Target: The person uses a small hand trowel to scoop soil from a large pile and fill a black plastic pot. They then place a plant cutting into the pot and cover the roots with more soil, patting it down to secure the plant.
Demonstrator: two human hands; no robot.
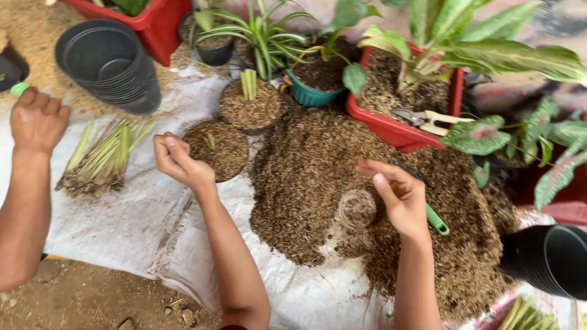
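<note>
Two hands of mine hang over the soil heap (318, 177): my left hand (177, 160), fingers pinched together on nothing I can make out, just beside a filled pot (221, 150), my right hand (396, 192) loosely curled beside a green-handled tool (436, 219), while another person's hand (36, 122) rests near cuttings (101, 157).

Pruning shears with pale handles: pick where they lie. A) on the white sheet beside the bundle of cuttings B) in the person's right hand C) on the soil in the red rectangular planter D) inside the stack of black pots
C: the pruning shears rest on the soil of the red rectangular planter, under the broad-leaved plant, apart from both hands.
</note>
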